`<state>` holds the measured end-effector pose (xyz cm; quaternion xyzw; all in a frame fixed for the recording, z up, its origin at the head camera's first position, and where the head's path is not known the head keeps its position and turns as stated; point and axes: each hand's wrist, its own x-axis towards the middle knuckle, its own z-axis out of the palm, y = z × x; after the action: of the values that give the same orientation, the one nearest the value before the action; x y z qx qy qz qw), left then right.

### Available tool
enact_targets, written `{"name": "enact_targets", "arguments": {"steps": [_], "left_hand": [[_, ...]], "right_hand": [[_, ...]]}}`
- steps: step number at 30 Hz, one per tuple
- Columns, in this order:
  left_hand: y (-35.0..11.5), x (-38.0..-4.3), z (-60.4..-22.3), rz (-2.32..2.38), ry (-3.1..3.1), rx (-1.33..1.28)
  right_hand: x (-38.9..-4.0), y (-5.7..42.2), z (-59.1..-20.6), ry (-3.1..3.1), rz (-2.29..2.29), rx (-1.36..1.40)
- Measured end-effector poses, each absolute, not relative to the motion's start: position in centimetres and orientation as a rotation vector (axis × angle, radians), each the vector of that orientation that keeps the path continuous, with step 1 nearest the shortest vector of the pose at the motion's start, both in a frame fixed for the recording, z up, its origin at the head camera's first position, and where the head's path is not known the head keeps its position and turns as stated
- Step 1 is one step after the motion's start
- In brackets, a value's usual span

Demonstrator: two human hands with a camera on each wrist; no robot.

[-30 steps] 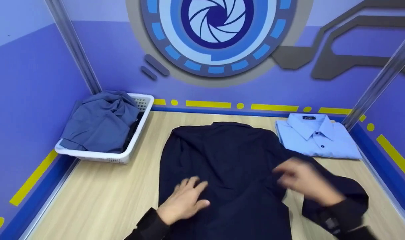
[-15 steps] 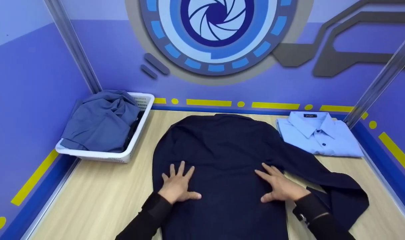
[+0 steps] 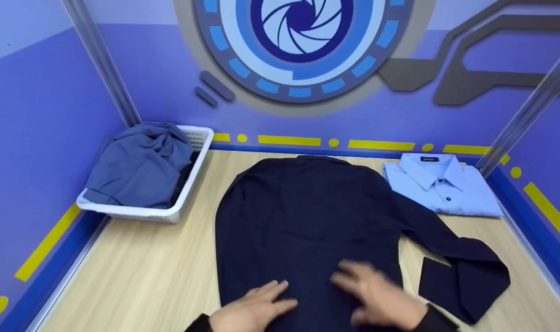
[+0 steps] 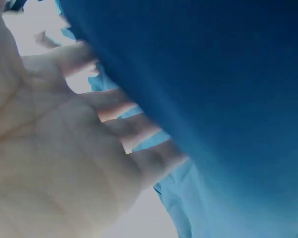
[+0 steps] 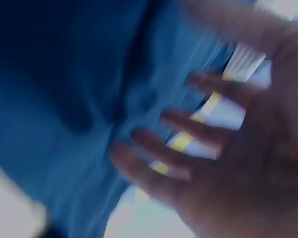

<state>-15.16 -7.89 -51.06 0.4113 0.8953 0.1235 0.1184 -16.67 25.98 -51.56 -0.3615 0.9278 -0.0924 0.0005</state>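
A dark navy shirt [image 3: 307, 216] lies spread on the table, its collar toward the back wall and one sleeve [image 3: 473, 267] bent out to the right. Over its lower left part is my left hand [image 3: 250, 309], fingers spread and fingertips on the cloth. My right hand [image 3: 377, 295] is slightly blurred over the lower right part, its fingers extended. In the left wrist view the palm [image 4: 54, 144] faces the shirt [image 4: 213, 99] with straight fingers. The right wrist view shows loosely spread fingers [image 5: 154, 153] close to the cloth [image 5: 64, 99]. Neither hand grips anything.
A white basket [image 3: 181, 214] with crumpled grey-blue clothing [image 3: 139, 168] stands at the back left. At the back right lies a folded light blue shirt [image 3: 441, 189], close beside the navy sleeve. Blue-purple panels [image 3: 261, 124] border the wooden tabletop [image 3: 137, 272].
Both hands have slid down the shirt toward the near edge. The right hand came in from the right sleeve area. The shirt's back looks smoother, with fewer creases than a second ago.
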Motion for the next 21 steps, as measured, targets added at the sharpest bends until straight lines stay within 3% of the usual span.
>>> {"name": "enact_targets", "arguments": {"steps": [6, 10, 14, 21], "left_hand": [[-8.8, -18.4, -52.3, 0.329, 3.098, 0.850], [-11.2, -21.5, -54.2, 0.362, 3.430, 0.340], [-13.5, -23.5, -54.7, 0.584, 3.318, -0.056], [-14.2, -25.3, -54.8, 0.867, 3.039, 0.009]], "right_hand": [[-16.5, 25.3, -51.7, 2.605, -0.445, -0.965], [-17.2, 26.0, -51.7, 2.547, -0.446, -0.935], [-17.4, 26.3, -51.5, 2.600, -0.416, -1.027], [-17.2, 25.9, -51.5, 2.670, -0.453, -0.956]]}}
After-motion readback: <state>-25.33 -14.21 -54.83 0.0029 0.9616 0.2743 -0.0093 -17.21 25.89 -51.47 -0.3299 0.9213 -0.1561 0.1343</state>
